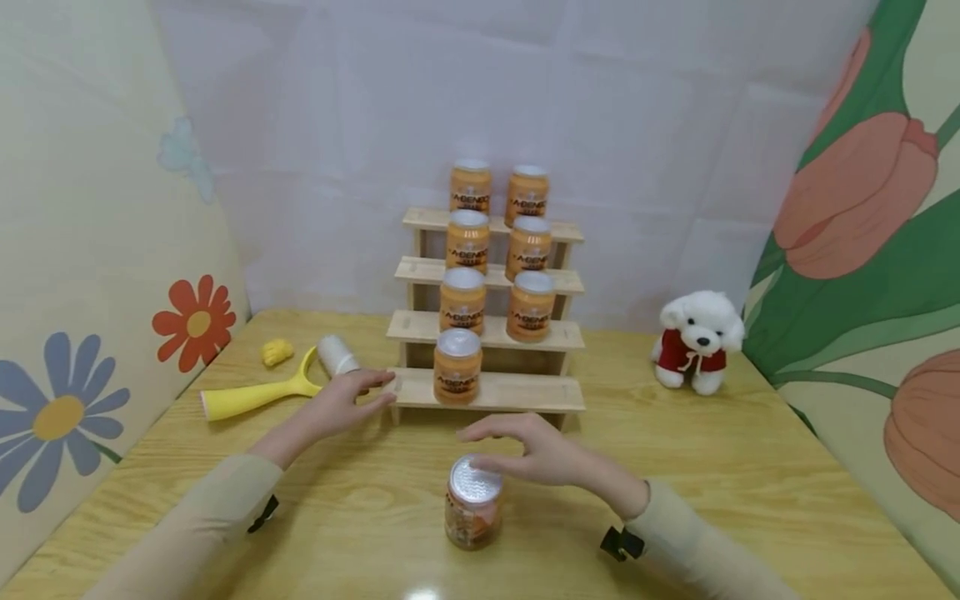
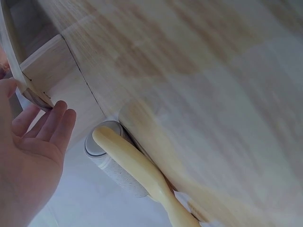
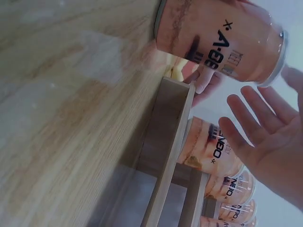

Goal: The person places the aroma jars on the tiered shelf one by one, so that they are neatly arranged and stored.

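A stepped wooden shelf [image 1: 517, 392] stands mid-table, bearing several orange-labelled cans with silver lids. On its lowest board is a single can [image 1: 457, 371]. My left hand [image 1: 351, 400] holds the left end of that board, the wood end [image 2: 37, 97] lying between thumb and fingers in the left wrist view. In front of the shelf another can [image 1: 474, 512] stands upright on the table. Beside and above its lid is my right hand [image 1: 543, 450], fingers extended and apart, thumb by the lid rim; whether the thumb touches it I cannot tell.
Left of the shelf lie a yellow-handled lint roller [image 1: 258, 396] with a white roll [image 1: 337, 357] and a small yellow object [image 1: 277, 352]. A white toy dog [image 1: 701, 342] in red sits on the right. Floral cloths flank the wooden table [image 1: 675, 500].
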Available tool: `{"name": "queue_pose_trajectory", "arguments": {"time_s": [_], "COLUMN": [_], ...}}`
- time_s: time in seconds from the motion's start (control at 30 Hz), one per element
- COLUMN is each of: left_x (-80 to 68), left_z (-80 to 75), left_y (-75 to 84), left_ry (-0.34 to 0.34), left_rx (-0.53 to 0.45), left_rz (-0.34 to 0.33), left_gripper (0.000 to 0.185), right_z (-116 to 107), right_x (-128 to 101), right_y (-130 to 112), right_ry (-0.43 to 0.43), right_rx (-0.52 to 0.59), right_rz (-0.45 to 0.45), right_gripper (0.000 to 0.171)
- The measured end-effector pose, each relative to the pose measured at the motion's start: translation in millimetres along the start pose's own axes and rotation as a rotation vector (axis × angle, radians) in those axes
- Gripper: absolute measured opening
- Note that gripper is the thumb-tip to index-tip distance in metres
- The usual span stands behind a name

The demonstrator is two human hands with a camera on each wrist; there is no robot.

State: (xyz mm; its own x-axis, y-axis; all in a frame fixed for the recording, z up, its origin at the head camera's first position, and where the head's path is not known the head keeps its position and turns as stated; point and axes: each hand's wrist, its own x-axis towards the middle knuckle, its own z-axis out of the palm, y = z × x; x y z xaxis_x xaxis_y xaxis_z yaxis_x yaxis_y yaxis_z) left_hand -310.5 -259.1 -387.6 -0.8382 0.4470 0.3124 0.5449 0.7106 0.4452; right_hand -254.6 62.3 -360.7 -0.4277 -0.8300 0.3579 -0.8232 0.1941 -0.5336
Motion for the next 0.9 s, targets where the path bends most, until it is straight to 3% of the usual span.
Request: {"name": "queue_pose_trajectory", "arguments": {"time_s": [0.13, 0.23, 0.4, 0.57, 0.7, 0.9], "left_x": [-1.7, -2.0, -0.9, 1.7, 2.4, 2.0], "left_z": [1.4, 2.7, 3.1, 3.3, 2.5, 2.3], "left_y": [-2.0, -2.1, -0.7, -1.9, -2.4, -3.8], "left_ry": [-0.003, -0.003, 0.0, 0.003, 0.005, 0.0], "left_rx": [-0.002, -0.003, -0.004, 0.001, 0.006, 0.009], "left_rz": [-0.004, -0.003, 0.001, 0.01, 0.015, 0.01], "left_gripper": [0.045, 0.045, 0.044, 0.044, 0.043, 0.043], "right_z": [0.7, -1.9, -8.4, -11.9, -13.4, -11.9], "right_x": [-3.4, -5.8, -6.0, -6.5, -6.4, -7.2], "right_y": [-3.5, -5.6, -10.3, -13.3, -14.2, -9.8], "right_ry": [-0.121, -0.154, -0.15, -0.146, -0.126, -0.027], "right_rx": [0.074, 0.103, 0.128, 0.054, -0.036, -0.09], "right_rz": [0.04, 0.099, 0.211, 0.245, 0.265, 0.393], "right_gripper": [0.041, 0.045, 0.051, 0.056, 0.048, 0.034]}}
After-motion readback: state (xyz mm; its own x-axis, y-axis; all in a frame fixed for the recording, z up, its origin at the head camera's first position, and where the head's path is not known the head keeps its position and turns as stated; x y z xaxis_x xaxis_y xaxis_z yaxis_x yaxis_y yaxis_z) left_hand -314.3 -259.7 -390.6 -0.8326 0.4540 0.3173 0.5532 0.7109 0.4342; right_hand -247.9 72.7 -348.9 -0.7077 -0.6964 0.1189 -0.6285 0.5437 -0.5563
